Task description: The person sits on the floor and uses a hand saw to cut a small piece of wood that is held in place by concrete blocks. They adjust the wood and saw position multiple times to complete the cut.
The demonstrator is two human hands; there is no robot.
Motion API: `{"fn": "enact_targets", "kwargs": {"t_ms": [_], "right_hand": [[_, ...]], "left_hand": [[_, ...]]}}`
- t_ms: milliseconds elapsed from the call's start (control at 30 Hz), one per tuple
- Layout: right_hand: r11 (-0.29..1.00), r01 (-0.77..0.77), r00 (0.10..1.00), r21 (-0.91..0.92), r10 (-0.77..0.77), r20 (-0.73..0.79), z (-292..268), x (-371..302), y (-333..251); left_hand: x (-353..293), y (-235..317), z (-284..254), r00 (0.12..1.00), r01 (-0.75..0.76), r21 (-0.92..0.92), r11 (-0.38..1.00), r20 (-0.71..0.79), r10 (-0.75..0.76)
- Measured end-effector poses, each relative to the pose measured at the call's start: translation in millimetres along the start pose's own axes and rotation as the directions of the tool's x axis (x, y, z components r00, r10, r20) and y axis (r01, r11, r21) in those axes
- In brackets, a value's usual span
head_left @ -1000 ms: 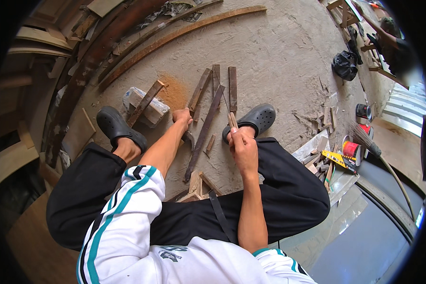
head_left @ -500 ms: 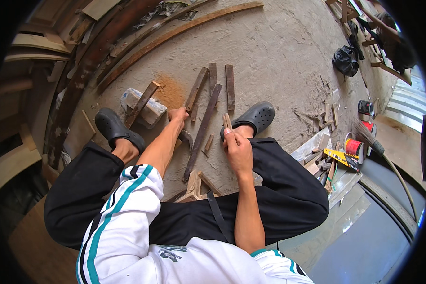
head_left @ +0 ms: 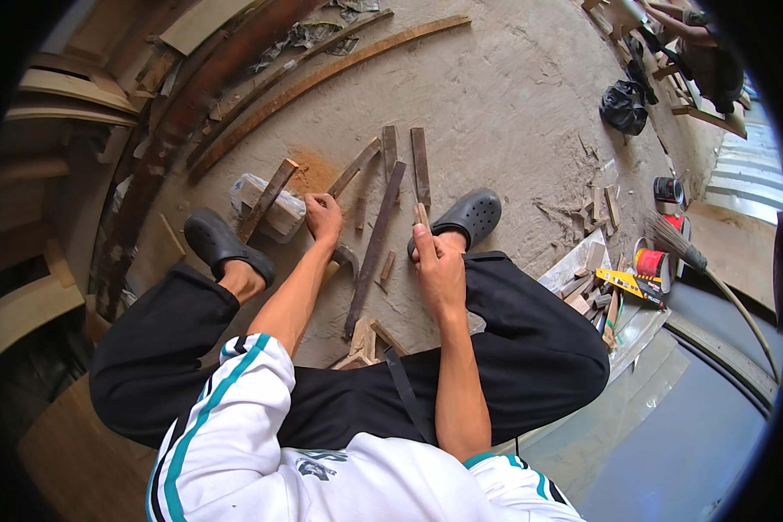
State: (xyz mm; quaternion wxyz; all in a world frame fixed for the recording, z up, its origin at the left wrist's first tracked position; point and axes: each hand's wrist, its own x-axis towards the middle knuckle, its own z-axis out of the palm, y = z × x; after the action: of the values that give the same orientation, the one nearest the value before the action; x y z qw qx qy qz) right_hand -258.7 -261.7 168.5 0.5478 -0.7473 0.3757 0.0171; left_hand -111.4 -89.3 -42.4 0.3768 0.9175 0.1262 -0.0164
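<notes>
My left hand [head_left: 324, 217] is closed around the near end of a short dark wood strip [head_left: 355, 167], which points away and to the right. In my right fist [head_left: 439, 268] is a small piece of wood [head_left: 421, 214], its end standing out past the thumb. A long dark strip [head_left: 377, 248] lies on the ground between my hands. Beside my left forearm lies a hammer [head_left: 346, 259], its handle partly hidden. Two more dark strips [head_left: 390, 152] lie beyond, and a small wood offcut [head_left: 387, 265] is near the long strip.
Left of my left hand, a wood strip [head_left: 270, 198] rests across a plastic-wrapped block [head_left: 280, 217], with sawdust [head_left: 311, 171] behind. Joined wood pieces [head_left: 363, 344] lie before my lap. At right are offcuts [head_left: 587, 291], a brush [head_left: 677, 242] and cans [head_left: 667, 190]. Another person [head_left: 709, 65] is far right.
My left hand has tipped its wood strip further over to the right. My right hand keeps its hold, almost in place. The whole view has shifted slightly.
</notes>
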Motion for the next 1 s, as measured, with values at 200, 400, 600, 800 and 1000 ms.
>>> {"fn": "enact_targets", "kwargs": {"t_ms": [200,400,600,800,1000], "right_hand": [[1.0,0.023,0.999,-0.022,-0.023,-0.039,0,-16,-29],[0.999,0.043,0.996,0.002,-0.043,-0.08,5,-31,-37],[0.986,0.168,0.975,-0.01,-0.168,-0.148,7,-36,-41],[0.978,0.199,0.98,0.066,-0.201,0.014,-19,-52,-105],[0.881,0.473,0.874,0.015,-0.472,0.12,-26,-65,-152]], "left_hand": [[-6,36,-66,0.953,-0.302,-0.049,0.952,0.008,0.303],[-2,68,-112,0.89,-0.452,-0.283,0.846,-0.07,0.451],[-4,102,-132,0.942,-0.161,-0.778,0.608,0.062,0.329],[-29,141,-157,0.881,0.143,-0.945,0.295,0.257,0.396],[-41,173,-179,0.768,0.315,-0.93,0.188,0.366,0.526]]}}
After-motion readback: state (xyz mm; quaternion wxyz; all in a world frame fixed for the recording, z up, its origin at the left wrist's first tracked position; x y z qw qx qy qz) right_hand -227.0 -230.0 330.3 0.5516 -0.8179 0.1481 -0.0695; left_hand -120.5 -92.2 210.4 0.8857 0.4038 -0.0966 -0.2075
